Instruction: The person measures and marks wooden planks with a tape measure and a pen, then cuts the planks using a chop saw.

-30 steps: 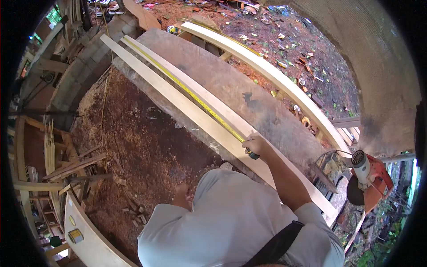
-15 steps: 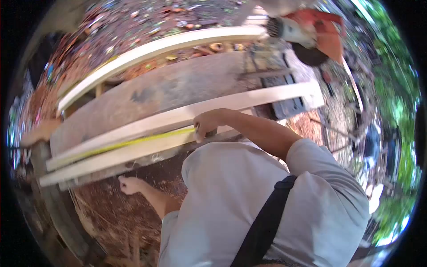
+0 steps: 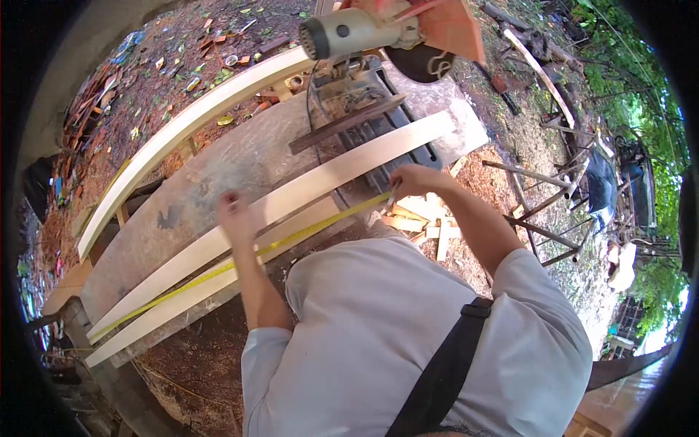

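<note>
My right hand [image 3: 416, 180] is closed around the near end of a tape measure, beside the right part of the workbench. Its yellow blade [image 3: 309, 231] runs left along two pale wooden boards. The farther board [image 3: 328, 173] is longer and reaches past the saw's base; the nearer board [image 3: 167, 309] lies beside it. My left hand [image 3: 234, 213] is above the farther board, fingers curled in; whatever they may hold is too blurred to make out.
A cut-off saw [image 3: 357, 33] with an orange guard and dark disc stands on the stained bench top [image 3: 218, 178]. Another long pale board [image 3: 182, 131] lies along the far side. Wood offcuts [image 3: 426, 218] and metal poles [image 3: 535, 186] are to the right.
My right hand has moved right with the tape measure, so more yellow blade shows. My left hand has risen from below the boards to above them. The view has shifted, bringing the saw nearer the middle.
</note>
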`<state>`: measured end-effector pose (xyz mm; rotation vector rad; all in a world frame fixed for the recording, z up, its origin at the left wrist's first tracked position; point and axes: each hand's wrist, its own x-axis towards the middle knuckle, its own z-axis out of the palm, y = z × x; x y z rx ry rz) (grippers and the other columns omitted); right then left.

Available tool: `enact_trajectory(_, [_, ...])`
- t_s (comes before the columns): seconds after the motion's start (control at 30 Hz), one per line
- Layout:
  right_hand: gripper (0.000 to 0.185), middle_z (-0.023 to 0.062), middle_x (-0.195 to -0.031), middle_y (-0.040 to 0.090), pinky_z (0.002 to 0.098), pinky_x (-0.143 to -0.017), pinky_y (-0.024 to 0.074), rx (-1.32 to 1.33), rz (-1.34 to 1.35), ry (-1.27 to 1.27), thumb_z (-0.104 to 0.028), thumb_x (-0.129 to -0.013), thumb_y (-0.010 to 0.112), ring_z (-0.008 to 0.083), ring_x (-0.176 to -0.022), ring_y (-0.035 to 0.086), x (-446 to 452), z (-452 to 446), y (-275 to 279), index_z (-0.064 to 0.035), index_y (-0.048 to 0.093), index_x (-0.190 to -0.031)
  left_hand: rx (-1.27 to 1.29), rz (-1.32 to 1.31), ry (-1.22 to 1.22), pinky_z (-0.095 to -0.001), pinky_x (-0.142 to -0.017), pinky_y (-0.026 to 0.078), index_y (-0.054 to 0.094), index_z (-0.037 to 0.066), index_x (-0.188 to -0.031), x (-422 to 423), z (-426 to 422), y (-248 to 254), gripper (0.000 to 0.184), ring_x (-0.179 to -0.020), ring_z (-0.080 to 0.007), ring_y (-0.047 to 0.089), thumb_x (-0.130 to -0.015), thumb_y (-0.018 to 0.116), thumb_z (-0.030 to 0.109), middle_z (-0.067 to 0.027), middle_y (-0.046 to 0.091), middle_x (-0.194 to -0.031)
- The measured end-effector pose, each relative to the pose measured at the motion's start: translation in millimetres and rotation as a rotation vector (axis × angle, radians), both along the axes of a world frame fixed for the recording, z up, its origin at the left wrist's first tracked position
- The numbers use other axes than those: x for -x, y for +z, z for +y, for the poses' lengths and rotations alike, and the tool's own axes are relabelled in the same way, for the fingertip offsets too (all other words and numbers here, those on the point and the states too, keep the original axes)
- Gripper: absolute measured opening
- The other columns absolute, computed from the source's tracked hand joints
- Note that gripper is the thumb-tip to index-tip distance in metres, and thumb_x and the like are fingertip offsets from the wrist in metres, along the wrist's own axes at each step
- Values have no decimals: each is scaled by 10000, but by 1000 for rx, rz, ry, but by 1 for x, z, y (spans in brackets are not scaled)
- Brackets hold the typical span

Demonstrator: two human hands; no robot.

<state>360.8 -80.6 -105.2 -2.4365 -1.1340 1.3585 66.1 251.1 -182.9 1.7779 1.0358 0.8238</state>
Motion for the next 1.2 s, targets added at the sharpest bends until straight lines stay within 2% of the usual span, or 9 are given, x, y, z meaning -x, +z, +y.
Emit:
enact_trajectory(0.1, [346, 105, -860, 721, 363, -704, 523, -193, -17, -14, -243, -714, 820, 204, -787, 671, -80, -66, -46, -54, 716, -984, -223, 451, -520, -419, -862, 506, 723, 22, -965, -73, -54, -2, 342, -975, -391, 648, -894, 634, 345, -224, 690, -1059])
enact_trajectory(0.2, [301, 100, -857, 721, 354, -699, 519, -221, -87, -22, -209, -730, 801, 188, -781, 660, -135, -102, -44, -50, 719, -971, -298, 752, -465, -455, -906, 499, 738, 29, -951, -103, -81, -6, 357, -1049, -432, 619, -887, 623, 361, -243, 675, -1114])
enact_trajectory(0.33, [241, 90, -835, 703, 355, -691, 512, -193, -173, -97, -189, -757, 789, 201, -763, 651, -177, -124, -15, -66, 727, -955, -69, 636, -390, -509, -729, 530, 721, 12, -862, -88, -66, -36, 370, -824, -463, 675, -891, 613, 365, -281, 670, -837])
enact_trajectory(0.47, [263, 89, -833, 701, 355, -696, 509, -209, -196, -8, -214, -758, 807, 202, -766, 645, -213, -133, -21, -64, 724, -958, -430, 430, -326, -542, -717, 520, 692, -42, -795, -58, -73, -38, 429, -777, -478, 665, -882, 624, 373, -299, 647, -791])
enact_trajectory(0.57, [296, 90, -842, 707, 352, -698, 511, -172, -226, 56, -240, -758, 819, 202, -780, 650, -226, -133, -34, -62, 724, -975, -258, 761, -293, -519, -749, 523, 697, -53, -831, -48, -76, -27, 455, -830, -461, 672, -895, 622, 392, -307, 651, -810])
enact_trajectory(0.73, [357, 115, -883, 722, 366, -715, 523, -21, -180, 4, -285, -751, 815, 227, -806, 675, -236, -144, -37, -51, 723, -1005, -349, 587, -197, -499, -971, 474, 695, 7, -1140, -52, -114, -4, 356, -1082, -435, 617, -898, 668, 267, -218, 664, -1181])
enact_trajectory(1.0, [347, 97, -851, 719, 347, -677, 525, -31, -97, -40, -230, -761, 789, 189, -766, 665, -245, -162, -73, -27, 706, -1030, -412, 283, -244, -476, -1090, 407, 697, -58, -1075, -78, -228, -3, 331, -1263, -399, 533, -809, 703, 139, -153, 609, -1320])
enact_trajectory(1.13, [338, 89, -845, 715, 346, -676, 517, 32, -60, -129, -238, -770, 795, 185, -762, 656, -244, -154, -58, -31, 704, -1021, -421, 359, -317, -598, -1127, 319, 686, -109, -869, -94, -259, -11, 281, -1400, -413, 411, -796, 706, 161, -137, 443, -1533])
enact_trajectory(1.2, [319, 85, -844, 713, 345, -674, 513, 9, -66, -96, -241, -789, 789, 183, -759, 653, -247, -150, -59, -34, 702, -1016, -430, 378, -375, -569, -1168, 264, 626, -103, -1158, -97, -270, -12, 391, -1428, -416, 373, -827, 678, 98, -148, 423, -1549])
